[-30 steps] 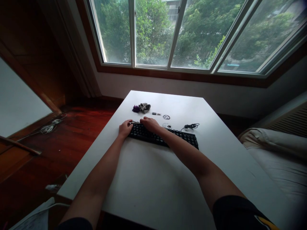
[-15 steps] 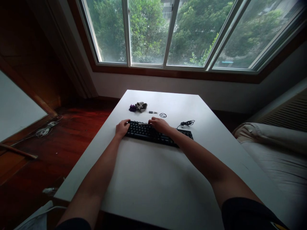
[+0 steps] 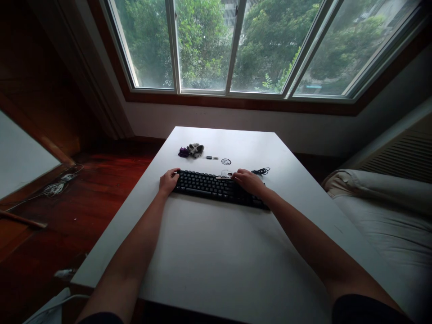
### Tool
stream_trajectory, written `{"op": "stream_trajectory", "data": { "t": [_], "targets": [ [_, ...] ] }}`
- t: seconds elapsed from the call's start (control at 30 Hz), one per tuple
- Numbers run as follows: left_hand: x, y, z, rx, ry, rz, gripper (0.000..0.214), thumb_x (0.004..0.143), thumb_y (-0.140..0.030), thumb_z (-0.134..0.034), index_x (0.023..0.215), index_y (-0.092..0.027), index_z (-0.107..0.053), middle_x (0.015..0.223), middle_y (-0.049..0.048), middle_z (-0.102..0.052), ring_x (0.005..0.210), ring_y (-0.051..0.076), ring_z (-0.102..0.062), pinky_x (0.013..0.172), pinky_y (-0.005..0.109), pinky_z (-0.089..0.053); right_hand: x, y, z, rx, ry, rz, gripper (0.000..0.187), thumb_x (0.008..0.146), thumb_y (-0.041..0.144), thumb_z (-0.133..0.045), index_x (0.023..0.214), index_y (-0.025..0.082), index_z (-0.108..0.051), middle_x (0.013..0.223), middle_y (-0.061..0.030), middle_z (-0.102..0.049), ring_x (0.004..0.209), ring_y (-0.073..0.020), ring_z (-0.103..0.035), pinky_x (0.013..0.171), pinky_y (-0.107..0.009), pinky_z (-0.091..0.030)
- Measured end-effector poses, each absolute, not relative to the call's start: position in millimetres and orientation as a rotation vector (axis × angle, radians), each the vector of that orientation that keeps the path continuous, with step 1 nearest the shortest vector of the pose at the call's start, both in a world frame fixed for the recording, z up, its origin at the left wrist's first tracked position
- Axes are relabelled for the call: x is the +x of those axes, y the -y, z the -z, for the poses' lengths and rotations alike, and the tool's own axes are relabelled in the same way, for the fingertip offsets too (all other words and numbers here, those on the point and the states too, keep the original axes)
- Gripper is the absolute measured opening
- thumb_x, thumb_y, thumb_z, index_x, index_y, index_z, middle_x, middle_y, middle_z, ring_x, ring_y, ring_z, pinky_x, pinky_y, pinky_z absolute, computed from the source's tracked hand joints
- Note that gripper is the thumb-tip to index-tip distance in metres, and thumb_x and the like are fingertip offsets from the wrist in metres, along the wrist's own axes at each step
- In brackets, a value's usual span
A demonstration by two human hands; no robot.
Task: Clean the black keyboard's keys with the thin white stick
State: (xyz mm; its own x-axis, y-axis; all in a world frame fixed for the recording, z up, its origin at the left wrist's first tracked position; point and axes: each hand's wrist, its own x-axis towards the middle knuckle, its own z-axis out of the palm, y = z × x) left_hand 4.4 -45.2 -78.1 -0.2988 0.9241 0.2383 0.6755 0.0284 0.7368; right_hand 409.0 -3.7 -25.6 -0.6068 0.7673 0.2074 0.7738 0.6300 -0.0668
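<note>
A black keyboard (image 3: 205, 184) lies across the white table (image 3: 216, 256). My left hand (image 3: 168, 181) is closed on the keyboard's left end, thumb on the front edge. My right hand (image 3: 249, 181) rests on the right part of the keys with its fingers curled. A thin pale thing (image 3: 223, 177) sticks out to the left of its fingertips along the keyboard's back edge; I cannot make out what it is. The right end of the keyboard is hidden under my right wrist.
Behind the keyboard lie a purple and grey cloth bundle (image 3: 191, 150), a small metal piece (image 3: 211, 157), a round clear disc (image 3: 226, 161) and a coiled black cable (image 3: 260, 171). A pale sofa cushion (image 3: 381, 202) adjoins the table's right side. Cables (image 3: 54, 186) lie on the wooden floor at left.
My right hand has slid along the keyboard from near its left end to its right part. My left hand has stayed at the left end. The view has shifted slightly.
</note>
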Motion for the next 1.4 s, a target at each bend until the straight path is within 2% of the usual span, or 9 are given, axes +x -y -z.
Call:
{"op": "stream_trajectory", "data": {
  "t": [0.43, 0.77, 1.0, 1.4],
  "targets": [
    [3.5, 44.1, 82.7, 1.654, -2.041, -1.140, 0.038, 0.090, -0.031, -0.056, 0.125, -0.029, -0.071, 0.122, 0.0000, -0.073, 0.110, 0.020, -0.067, 0.103, 0.031, -0.048, 481.8, 18.2, 33.4, -1.359, 2.493, 0.005, 0.024, 0.099, 0.025, -0.050, 0.107, 0.026, -0.073, 0.108, -0.0089, -0.067, 0.099, -0.0218, -0.061, 0.082, -0.031, -0.048],
    [2.3, 45.2, 82.7, 1.650, -2.032, -1.177, 0.038, 0.089, -0.030, -0.057, 0.124, -0.028, -0.072, 0.117, 0.0012, -0.075, 0.105, 0.021, -0.069, 0.100, 0.032, -0.050, 458.1, 19.0, 36.0, -1.409, 2.442, 0.057, 0.026, 0.100, 0.024, -0.049, 0.107, 0.023, -0.074, 0.107, -0.0098, -0.066, 0.101, -0.0222, -0.059, 0.084, -0.030, -0.046],
    [5.4, 48.4, 78.2, 1.600, -2.071, -1.173, 0.036, 0.090, -0.029, -0.057, 0.121, -0.029, -0.075, 0.120, 0.0002, -0.075, 0.113, 0.024, -0.068, 0.104, 0.035, -0.049, 446.8, 14.9, 40.1, -1.369, 2.439, 0.034, 0.026, 0.100, 0.025, -0.049, 0.107, 0.023, -0.074, 0.106, -0.0101, -0.065, 0.100, -0.0218, -0.059, 0.084, -0.029, -0.045],
    [2.8, 46.7, 82.5, 1.618, -2.097, -1.172, 0.036, 0.090, -0.030, -0.057, 0.122, -0.031, -0.075, 0.121, -0.0015, -0.074, 0.114, 0.023, -0.068, 0.105, 0.033, -0.049, 532.5, 9.4, 50.6, -1.302, 2.382, -0.012, 0.025, 0.100, 0.033, -0.051, 0.102, 0.023, -0.075, 0.102, -0.0105, -0.066, 0.094, -0.0251, -0.058, 0.080, -0.036, -0.047]
  ]
}}
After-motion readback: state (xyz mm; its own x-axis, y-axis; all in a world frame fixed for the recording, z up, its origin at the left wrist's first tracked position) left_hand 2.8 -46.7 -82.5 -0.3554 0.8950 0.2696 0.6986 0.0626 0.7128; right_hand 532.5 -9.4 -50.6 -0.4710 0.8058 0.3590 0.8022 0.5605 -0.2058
